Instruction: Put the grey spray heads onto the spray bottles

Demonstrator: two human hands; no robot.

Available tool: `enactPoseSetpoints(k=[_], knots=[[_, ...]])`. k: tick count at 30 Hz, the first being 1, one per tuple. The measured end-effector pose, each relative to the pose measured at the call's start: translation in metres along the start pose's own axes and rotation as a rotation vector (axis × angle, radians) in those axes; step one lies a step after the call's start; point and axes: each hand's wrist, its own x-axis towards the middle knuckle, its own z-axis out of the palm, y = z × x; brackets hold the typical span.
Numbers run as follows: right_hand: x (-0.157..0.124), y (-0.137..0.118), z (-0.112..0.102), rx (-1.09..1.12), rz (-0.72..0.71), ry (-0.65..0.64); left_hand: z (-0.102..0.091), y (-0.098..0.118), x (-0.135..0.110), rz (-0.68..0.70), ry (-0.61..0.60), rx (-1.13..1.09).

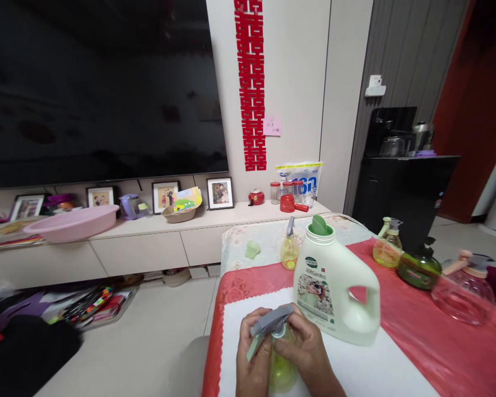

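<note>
Both of my hands are closed around a small spray bottle (284, 369) with yellowish liquid and a grey trigger head. My left hand (254, 350) grips at the left of the grey head, by its pale green trigger. From the right, my right hand (308, 344) wraps the bottle's neck and shoulder. Just behind stands a large pale green jug (347, 270) with a side handle and a green piece in its uncapped mouth. Another spray bottle (290, 251) with yellow liquid stands behind the jug's left side.
A white mat (235, 325) covers part of the red tablecloth (450, 336). To the right stand a yellow spray bottle (387, 245), a dark green bottle (419, 270) and a pink clear bottle (463, 292). A light green piece (252, 250) lies at the back left.
</note>
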Motion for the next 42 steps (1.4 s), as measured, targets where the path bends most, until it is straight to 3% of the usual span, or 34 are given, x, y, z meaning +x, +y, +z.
enactPoseSetpoints(k=[11, 24, 34, 42], knots=[[-0.001, 0.0, 0.0, 0.01, -0.018, -0.079, -0.008, -0.007, 0.001, -0.043, 0.005, 0.006], [0.004, 0.004, -0.001, 0.023, -0.021, -0.054, 0.001, 0.005, -0.004, 0.019, -0.034, 0.045], [-0.001, 0.007, 0.002, -0.003, 0.011, 0.015, 0.0, 0.003, -0.005, -0.014, -0.019, 0.027], [0.001, 0.005, 0.002, -0.048, -0.013, -0.038, -0.003, 0.001, -0.005, -0.023, -0.005, 0.039]])
